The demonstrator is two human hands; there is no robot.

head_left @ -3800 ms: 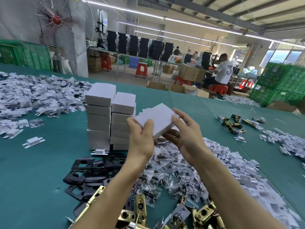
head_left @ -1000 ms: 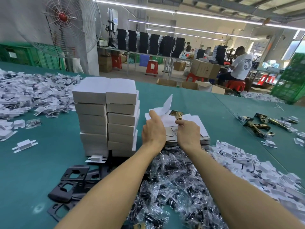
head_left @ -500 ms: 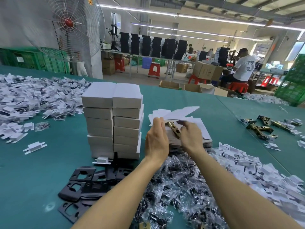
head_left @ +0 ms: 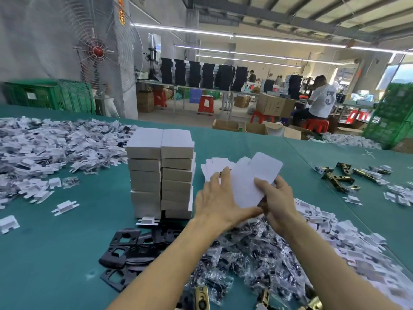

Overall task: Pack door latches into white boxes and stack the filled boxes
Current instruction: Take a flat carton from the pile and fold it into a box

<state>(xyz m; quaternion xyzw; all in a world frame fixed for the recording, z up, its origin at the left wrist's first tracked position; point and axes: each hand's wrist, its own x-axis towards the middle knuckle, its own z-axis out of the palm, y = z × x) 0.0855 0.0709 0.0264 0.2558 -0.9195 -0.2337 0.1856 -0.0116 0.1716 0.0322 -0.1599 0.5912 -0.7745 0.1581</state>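
Note:
Both hands hold a white box (head_left: pixel 252 180) tilted up over a pile of flat box blanks (head_left: pixel 212 167) on the green table (head_left: pixel 67 253). My left hand (head_left: pixel 218 202) grips its left and lower edge, thumb under it. My right hand (head_left: pixel 278 202) grips its right side, thumb on its face. The brass latch seen earlier is hidden behind the box. Two stacks of filled white boxes (head_left: pixel 161 173) stand just left of my hands. More brass latches (head_left: pixel 337 177) lie at the right and others (head_left: pixel 202 298) at the near edge.
Black plates (head_left: pixel 125 249) lie in front of the stacks. Clear bagged parts (head_left: pixel 252 253) spread under my arms. White plastic pieces (head_left: pixel 44 151) are heaped at the left, and others (head_left: pixel 348 238) at the right. A fan (head_left: pixel 98 50), green crates and a seated person (head_left: pixel 319 101) are behind.
A finished box went onto the right stack. My hands then set a brass latch on a flat blank, and now the white card is folded up over it, hiding the latch.

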